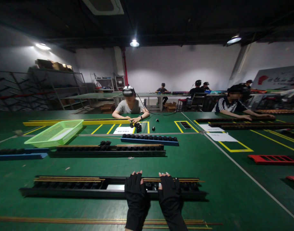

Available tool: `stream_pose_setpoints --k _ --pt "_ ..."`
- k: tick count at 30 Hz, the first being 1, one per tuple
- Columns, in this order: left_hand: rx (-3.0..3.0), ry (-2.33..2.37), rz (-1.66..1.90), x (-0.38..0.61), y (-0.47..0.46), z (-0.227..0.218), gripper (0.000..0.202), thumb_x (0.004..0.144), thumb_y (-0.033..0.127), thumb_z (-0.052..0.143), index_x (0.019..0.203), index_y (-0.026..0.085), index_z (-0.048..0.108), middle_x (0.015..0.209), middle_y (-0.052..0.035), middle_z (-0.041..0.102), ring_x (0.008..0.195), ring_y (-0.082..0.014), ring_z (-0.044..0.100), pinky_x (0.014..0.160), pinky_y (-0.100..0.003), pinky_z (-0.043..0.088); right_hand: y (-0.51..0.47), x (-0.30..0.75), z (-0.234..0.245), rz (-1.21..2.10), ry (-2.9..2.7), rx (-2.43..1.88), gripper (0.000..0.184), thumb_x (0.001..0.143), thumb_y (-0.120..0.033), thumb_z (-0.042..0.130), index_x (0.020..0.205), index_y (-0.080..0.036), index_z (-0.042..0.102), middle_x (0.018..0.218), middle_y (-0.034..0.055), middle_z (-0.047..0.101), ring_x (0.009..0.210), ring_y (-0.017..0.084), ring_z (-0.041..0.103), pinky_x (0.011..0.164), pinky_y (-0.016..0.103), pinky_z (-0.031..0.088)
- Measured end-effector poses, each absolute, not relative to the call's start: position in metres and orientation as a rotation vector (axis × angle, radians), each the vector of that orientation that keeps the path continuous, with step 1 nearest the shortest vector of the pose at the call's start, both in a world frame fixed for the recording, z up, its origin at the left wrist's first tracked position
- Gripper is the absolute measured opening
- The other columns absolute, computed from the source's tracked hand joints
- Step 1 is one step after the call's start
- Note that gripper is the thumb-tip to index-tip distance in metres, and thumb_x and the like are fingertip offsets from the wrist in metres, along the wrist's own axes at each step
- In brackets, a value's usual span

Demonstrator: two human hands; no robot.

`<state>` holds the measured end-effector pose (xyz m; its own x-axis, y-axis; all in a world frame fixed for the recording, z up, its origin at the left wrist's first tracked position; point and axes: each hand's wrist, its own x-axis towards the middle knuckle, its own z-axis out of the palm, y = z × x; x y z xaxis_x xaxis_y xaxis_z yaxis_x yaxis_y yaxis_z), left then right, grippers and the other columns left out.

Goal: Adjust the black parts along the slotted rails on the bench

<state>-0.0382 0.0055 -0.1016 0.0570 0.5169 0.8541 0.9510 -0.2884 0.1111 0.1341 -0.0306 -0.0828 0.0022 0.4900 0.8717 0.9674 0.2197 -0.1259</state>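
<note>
Left hand [135,185], right hand [168,187] on black rail [77,192]

Palms down, the 2 lie across it; I cannot tell whether either grips. The rail rests on the green surface [89,166], brass-coloured rods [67,180] along its top.

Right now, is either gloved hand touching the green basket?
No, the left hand and right hand both lie over the near black tray, and the green basket sits farther away.

Toward the worktop's [89,207] near edge, my left hand [135,187] and right hand [169,190] are hiding bits of the black tray [77,193]. I'm seeing a cut-off red frame [274,162].
</note>
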Motion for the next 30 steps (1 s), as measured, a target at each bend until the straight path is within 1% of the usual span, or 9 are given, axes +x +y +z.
stream_pose_setpoints --k 4,10,15,22,25,28,30 --pt "-1.854 -1.473 -1.180 -0.037 0.004 -0.098 0.039 0.088 0.010 0.044 0.122 0.016 0.063 0.114 -0.0101 0.073 0.113 -0.0295 0.061 0.098 -0.047 0.042 -0.031 0.135 -0.083 -0.694 -1.631 -1.398 0.038 0.092 -0.018 0.047 0.125 -0.022 0.064 0.117 0.0034 0.073 0.117 0.022 0.058 0.114 0.044 0.023" --pt "-1.855 -1.508 -1.197 -0.036 0.003 -0.098 0.039 0.088 0.012 0.045 0.121 0.016 0.065 0.113 -0.0121 0.072 0.113 -0.0295 0.062 0.099 -0.049 0.042 -0.031 0.132 -0.084 -0.663 -1.617 -1.422 0.039 0.092 -0.018 0.046 0.127 -0.022 0.064 0.118 0.0038 0.072 0.118 0.022 0.058 0.115 0.045 0.024" --pt "-1.812 -1.499 -1.187 -0.035 0.003 -0.096 0.035 0.089 0.013 0.046 0.118 0.015 0.066 0.111 -0.0119 0.073 0.111 -0.0299 0.062 0.096 -0.046 0.042 -0.031 0.130 -0.084 -0.665 -1.609 -1.428 0.037 0.093 -0.018 0.045 0.122 -0.021 0.067 0.117 0.0042 0.073 0.116 0.022 0.058 0.115 0.045 0.023" --pt "-1.798 -1.464 -1.152 -0.035 0.004 -0.095 0.032 0.090 0.014 0.047 0.115 0.013 0.067 0.108 -0.0115 0.074 0.109 -0.0289 0.062 0.095 -0.044 0.042 -0.031 0.131 -0.088 -0.652 -1.610 -1.438 0.037 0.093 -0.018 0.045 0.123 -0.021 0.066 0.118 0.0048 0.072 0.120 0.022 0.057 0.115 0.045 0.024" --pt "-1.786 -1.561 -1.148 -0.031 0.000 -0.096 0.034 0.091 0.016 0.046 0.118 0.016 0.067 0.112 -0.0117 0.073 0.114 -0.0300 0.061 0.104 -0.051 0.034 -0.030 0.131 -0.090 -0.656 -1.612 -1.441 0.037 0.093 -0.018 0.045 0.123 -0.022 0.066 0.118 0.0054 0.072 0.120 0.022 0.057 0.115 0.046 0.024" --pt "-1.778 -1.678 -1.155 -0.025 -0.004 -0.093 0.039 0.091 0.015 0.044 0.124 0.018 0.064 0.120 -0.0125 0.071 0.124 -0.0318 0.056 0.114 -0.060 0.019 -0.030 0.132 -0.090 -0.670 -1.615 -1.435 0.038 0.092 -0.018 0.046 0.124 -0.022 0.066 0.118 0.0051 0.072 0.120 0.022 0.057 0.115 0.046 0.024" --pt "-1.797 -1.715 -1.169 -0.021 -0.006 -0.088 0.043 0.091 0.014 0.042 0.129 0.018 0.062 0.125 -0.0132 0.068 0.130 -0.0325 0.052 0.116 -0.062 0.011 -0.030 0.132 -0.090 -0.682 -1.614 -1.426 0.037 0.093 -0.018 0.046 0.124 -0.022 0.066 0.117 0.0049 0.073 0.119 0.022 0.058 0.115 0.046 0.024"
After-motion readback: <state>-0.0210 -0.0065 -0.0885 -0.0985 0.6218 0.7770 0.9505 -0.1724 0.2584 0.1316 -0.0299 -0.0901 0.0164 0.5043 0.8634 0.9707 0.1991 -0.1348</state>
